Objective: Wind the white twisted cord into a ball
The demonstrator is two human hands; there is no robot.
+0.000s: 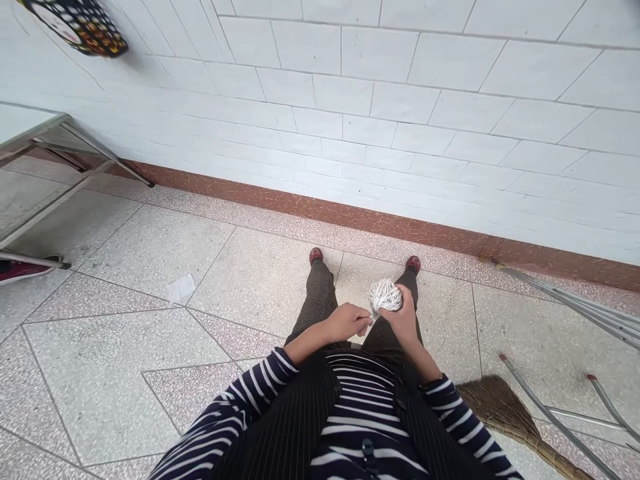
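Observation:
In front of my body, over the legs, a ball of white yarn (384, 294) is held in my right hand (403, 317). The fingers of that hand curl round its right side and the thumb presses on the lower edge. At the ball's lower left, my left hand (349, 321) pinches a thin end of the yarn between thumb and finger. Both hands are close together, almost meeting under the ball. What lies inside the left fist is hidden.
A white tiled wall (380, 50) rises ahead. At left stands a metal-framed table (83, 177), with a paper scrap (181, 289) on the floor. To the right lie a straw broom (495, 400), metal chair legs (555, 413) and metal poles (575, 297). A patterned bag (83, 27) hangs upper left.

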